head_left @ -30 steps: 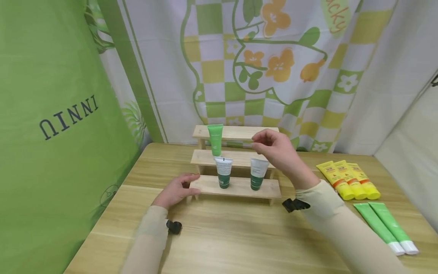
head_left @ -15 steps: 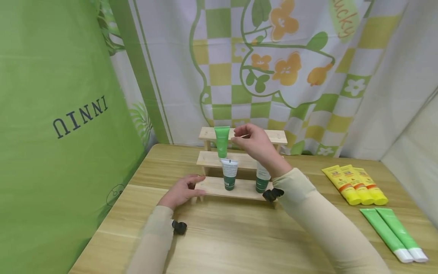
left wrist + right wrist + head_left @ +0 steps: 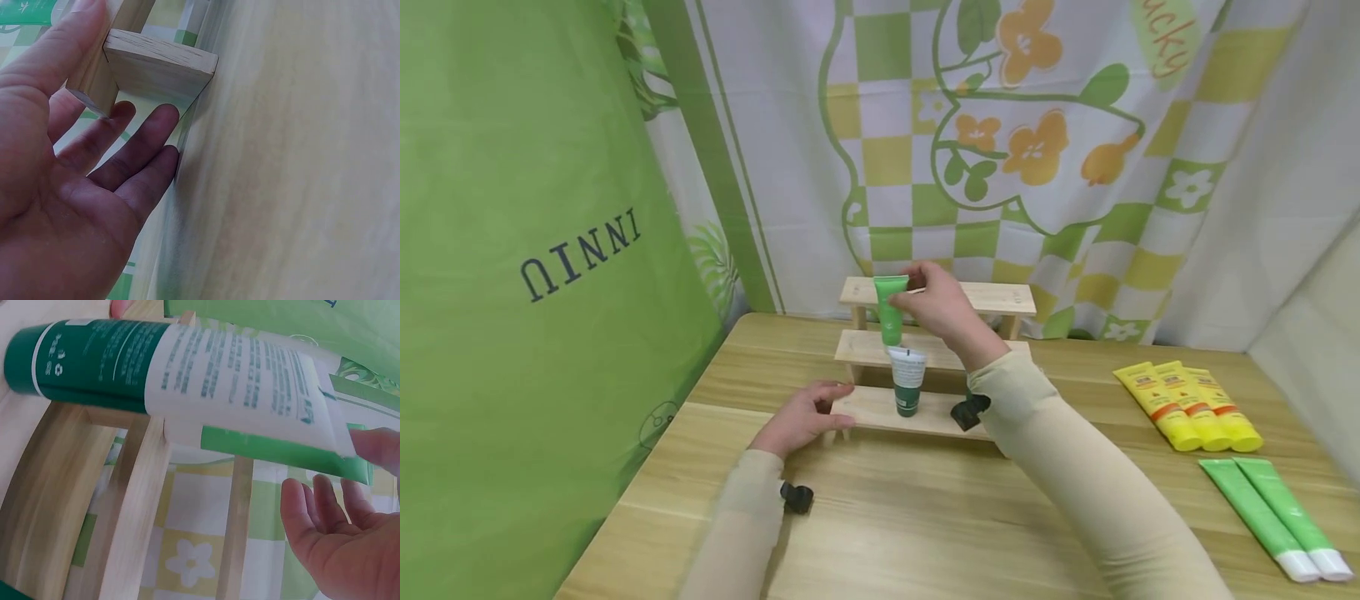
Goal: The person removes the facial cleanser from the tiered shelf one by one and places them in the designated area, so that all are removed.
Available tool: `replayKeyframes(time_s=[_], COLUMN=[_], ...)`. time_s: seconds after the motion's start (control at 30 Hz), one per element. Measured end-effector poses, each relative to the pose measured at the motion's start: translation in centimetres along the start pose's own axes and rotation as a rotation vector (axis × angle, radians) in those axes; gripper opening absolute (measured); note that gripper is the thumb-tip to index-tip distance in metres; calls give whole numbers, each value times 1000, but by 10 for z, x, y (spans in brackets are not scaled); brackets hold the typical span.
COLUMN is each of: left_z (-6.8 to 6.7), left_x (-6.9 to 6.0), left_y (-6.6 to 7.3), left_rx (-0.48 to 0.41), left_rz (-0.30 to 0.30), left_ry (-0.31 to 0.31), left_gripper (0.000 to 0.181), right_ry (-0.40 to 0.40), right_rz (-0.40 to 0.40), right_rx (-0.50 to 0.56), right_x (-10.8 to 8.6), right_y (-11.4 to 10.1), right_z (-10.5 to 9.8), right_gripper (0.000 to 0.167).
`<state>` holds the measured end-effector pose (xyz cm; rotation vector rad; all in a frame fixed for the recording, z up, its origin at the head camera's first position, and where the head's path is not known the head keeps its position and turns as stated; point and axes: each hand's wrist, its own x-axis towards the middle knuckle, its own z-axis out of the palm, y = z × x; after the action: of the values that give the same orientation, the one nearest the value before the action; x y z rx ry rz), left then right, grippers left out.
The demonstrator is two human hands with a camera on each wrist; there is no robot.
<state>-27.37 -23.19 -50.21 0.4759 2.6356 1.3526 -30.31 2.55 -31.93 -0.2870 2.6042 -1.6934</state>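
Observation:
In the head view, my right hand (image 3: 943, 310) is at the upper right edge of a light green squeeze tube (image 3: 891, 321), thumb in front and fingers behind. This tube stands upright on the middle step of a three-step wooden display stand (image 3: 992, 295). Below it, on the lowest step, stands a white and dark green tube (image 3: 907, 379), its printed text large in the right wrist view. My left hand (image 3: 802, 421) grips the left end of the lowest step between thumb and index finger; its other fingers hang beside the stand in the left wrist view.
Several tubes lie on the wooden table (image 3: 880, 517) at the right: yellow tubes (image 3: 1187, 408) behind, two light green tubes (image 3: 1273, 517) in front. Another dark green tube (image 3: 972, 388) is mostly hidden behind my right wrist. A patterned curtain (image 3: 895, 158) hangs behind the stand.
My right hand has moved left along the stand to the light green tube and its thumb now overlaps it. My left hand stays at the stand. The head view has shifted slightly.

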Motion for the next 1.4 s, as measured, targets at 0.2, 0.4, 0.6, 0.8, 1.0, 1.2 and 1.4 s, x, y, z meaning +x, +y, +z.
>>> replayKeyframes(time_s=[0.2,0.4,0.6,0.8,1.0,1.2,1.4], left_z=[5,6,7,6,2,2,-1], left_x=[6,6,8,7,4,2,0], left_y=[1,2,1,4,4,-2,-1], left_rx=[-12,4,13,11,35,34,33], left_rz=[29,20,24,-5,-21,-17,-32], left_ry=[-19,-21,-25,-25,-16,-15,-21], left_gripper=[68,68,69,71,72,72,72], right_ry=[18,43,28,46,92,130,166], right_rz=[32,41,36,-4,-12,-19,-25], right_rx=[-13,-7,16,18,31,64,117], right_x=[-3,-6,-11,-23,-34,-41,-53], right_y=[3,5,4,-5,-5,7,18], right_z=[-3,-8,-22,-44,-69,-94,-114], right_gripper=[30,31,35,33,31,31,32])
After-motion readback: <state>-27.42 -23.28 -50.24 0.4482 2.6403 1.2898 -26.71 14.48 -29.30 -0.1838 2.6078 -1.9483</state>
